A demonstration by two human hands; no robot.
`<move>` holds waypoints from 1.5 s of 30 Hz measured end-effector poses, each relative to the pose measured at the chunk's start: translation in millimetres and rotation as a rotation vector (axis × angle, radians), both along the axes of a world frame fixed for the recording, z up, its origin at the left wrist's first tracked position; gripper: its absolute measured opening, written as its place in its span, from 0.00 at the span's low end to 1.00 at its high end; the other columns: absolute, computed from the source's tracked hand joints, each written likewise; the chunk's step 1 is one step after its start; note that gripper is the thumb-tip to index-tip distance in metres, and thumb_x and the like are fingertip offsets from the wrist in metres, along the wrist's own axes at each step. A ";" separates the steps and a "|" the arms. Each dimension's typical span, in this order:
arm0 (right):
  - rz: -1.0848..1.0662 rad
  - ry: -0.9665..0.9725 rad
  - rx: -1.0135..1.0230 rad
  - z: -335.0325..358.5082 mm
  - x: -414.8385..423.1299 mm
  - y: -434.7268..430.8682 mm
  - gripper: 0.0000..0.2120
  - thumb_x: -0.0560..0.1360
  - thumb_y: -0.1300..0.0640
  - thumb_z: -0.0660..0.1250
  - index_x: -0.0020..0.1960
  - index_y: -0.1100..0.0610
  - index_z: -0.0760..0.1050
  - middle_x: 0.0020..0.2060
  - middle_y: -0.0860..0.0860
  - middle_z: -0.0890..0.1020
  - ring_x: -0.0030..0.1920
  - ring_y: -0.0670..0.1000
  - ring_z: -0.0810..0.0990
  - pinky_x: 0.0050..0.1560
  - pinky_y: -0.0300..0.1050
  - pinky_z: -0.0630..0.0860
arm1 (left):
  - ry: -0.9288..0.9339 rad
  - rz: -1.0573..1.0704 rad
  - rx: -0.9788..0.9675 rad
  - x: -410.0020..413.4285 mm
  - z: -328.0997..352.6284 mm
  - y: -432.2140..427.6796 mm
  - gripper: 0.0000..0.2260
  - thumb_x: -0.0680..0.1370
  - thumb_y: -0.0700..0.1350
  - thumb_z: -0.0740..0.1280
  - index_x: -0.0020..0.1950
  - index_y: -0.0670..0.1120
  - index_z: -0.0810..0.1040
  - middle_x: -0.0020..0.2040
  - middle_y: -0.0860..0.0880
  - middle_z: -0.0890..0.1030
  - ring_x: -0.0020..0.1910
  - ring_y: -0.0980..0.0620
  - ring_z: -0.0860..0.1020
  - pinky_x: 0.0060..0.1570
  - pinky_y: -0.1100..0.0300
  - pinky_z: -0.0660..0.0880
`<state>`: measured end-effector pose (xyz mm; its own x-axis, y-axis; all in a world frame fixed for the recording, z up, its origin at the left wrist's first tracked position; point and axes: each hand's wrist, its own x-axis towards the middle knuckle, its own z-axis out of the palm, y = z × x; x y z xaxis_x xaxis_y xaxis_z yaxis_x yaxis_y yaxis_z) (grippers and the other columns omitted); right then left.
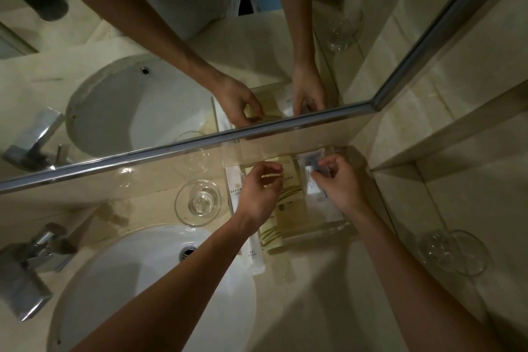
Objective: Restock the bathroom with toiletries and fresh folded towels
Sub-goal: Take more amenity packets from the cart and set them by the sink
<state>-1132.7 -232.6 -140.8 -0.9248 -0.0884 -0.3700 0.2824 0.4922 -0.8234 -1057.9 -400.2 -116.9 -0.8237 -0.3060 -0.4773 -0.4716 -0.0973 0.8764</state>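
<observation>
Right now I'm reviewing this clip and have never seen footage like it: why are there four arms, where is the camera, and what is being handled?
There is no machine here. A person wears one camera on the head, and it looks down at their own two bare hands. The upper half of the picture is a mirror, so the second pair of arms is only a reflection.

Below it is a bathroom counter with a sink, a faucet and a drinking glass beside a clear tray. The tray holds yellowish striped packets, with a long white packet at their left.

The right hand pinches a small greyish packet over the tray. The left hand hovers with curled fingers above the yellowish packets; I cannot tell whether it grips one. A second glass stands off to the right.
</observation>
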 end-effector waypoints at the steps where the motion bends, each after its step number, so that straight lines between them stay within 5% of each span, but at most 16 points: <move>1: -0.001 0.009 0.019 -0.6 0.0 -0.9 0.14 0.73 0.60 0.74 0.44 0.46 0.71 0.43 0.45 0.80 0.44 0.46 0.80 0.40 0.38 0.73 | 0.001 -0.004 -0.007 0.7 0.8 -1.0 0.10 0.79 0.35 0.66 0.54 0.48 0.78 0.55 0.49 0.81 0.55 0.52 0.81 0.51 0.57 0.81; 6: 0.029 0.070 0.185 1.2 -0.8 -3.9 0.10 0.73 0.54 0.74 0.47 0.47 0.72 0.47 0.48 0.79 0.44 0.46 0.80 0.38 0.39 0.75 | 0.012 -0.026 -0.047 7.8 6.6 -5.0 0.09 0.79 0.35 0.66 0.56 0.47 0.77 0.56 0.51 0.80 0.55 0.54 0.80 0.46 0.62 0.80; 9: 0.090 0.177 0.317 4.9 1.8 -3.1 0.10 0.73 0.51 0.73 0.48 0.47 0.73 0.50 0.50 0.78 0.49 0.51 0.78 0.45 0.48 0.79 | 0.018 -0.047 -0.073 15.8 10.7 -7.7 0.09 0.79 0.35 0.65 0.56 0.47 0.77 0.58 0.52 0.79 0.56 0.56 0.80 0.49 0.63 0.80; 14: 0.123 0.244 0.384 23.0 24.5 -1.4 0.09 0.75 0.50 0.70 0.53 0.52 0.76 0.53 0.52 0.73 0.56 0.53 0.71 0.52 0.45 0.69 | 0.012 -0.142 -0.184 38.0 20.2 -13.8 0.10 0.80 0.38 0.66 0.60 0.47 0.76 0.59 0.52 0.79 0.56 0.57 0.79 0.47 0.64 0.79; 21: 0.160 0.222 0.313 50.2 94.0 5.7 0.11 0.75 0.58 0.70 0.56 0.50 0.75 0.53 0.48 0.72 0.58 0.51 0.72 0.53 0.42 0.69 | 0.052 -0.363 -0.403 85.8 38.8 -25.6 0.15 0.81 0.42 0.65 0.67 0.50 0.73 0.64 0.55 0.76 0.62 0.56 0.74 0.62 0.57 0.75; 35: 0.239 0.283 0.362 83.4 247.5 -20.5 0.16 0.79 0.50 0.62 0.67 0.50 0.73 0.63 0.46 0.77 0.63 0.48 0.74 0.62 0.45 0.70 | 0.159 -0.658 -0.870 218.2 58.5 -64.7 0.17 0.82 0.51 0.62 0.70 0.52 0.70 0.69 0.56 0.72 0.68 0.53 0.70 0.66 0.57 0.63; 39: 0.214 0.196 0.342 91.3 301.1 -44.0 0.18 0.79 0.51 0.62 0.68 0.50 0.72 0.65 0.47 0.76 0.65 0.50 0.73 0.64 0.44 0.68 | 0.147 -0.683 -0.946 258.9 56.3 -93.6 0.18 0.80 0.52 0.64 0.70 0.53 0.70 0.69 0.56 0.73 0.64 0.51 0.74 0.68 0.56 0.60; 45: 0.087 0.143 0.326 98.4 405.4 -88.6 0.18 0.79 0.49 0.62 0.68 0.50 0.73 0.67 0.46 0.75 0.67 0.49 0.71 0.68 0.44 0.66 | 0.213 -0.766 -0.923 338.2 62.9 -144.7 0.18 0.80 0.53 0.63 0.70 0.53 0.70 0.69 0.56 0.72 0.71 0.52 0.66 0.71 0.54 0.57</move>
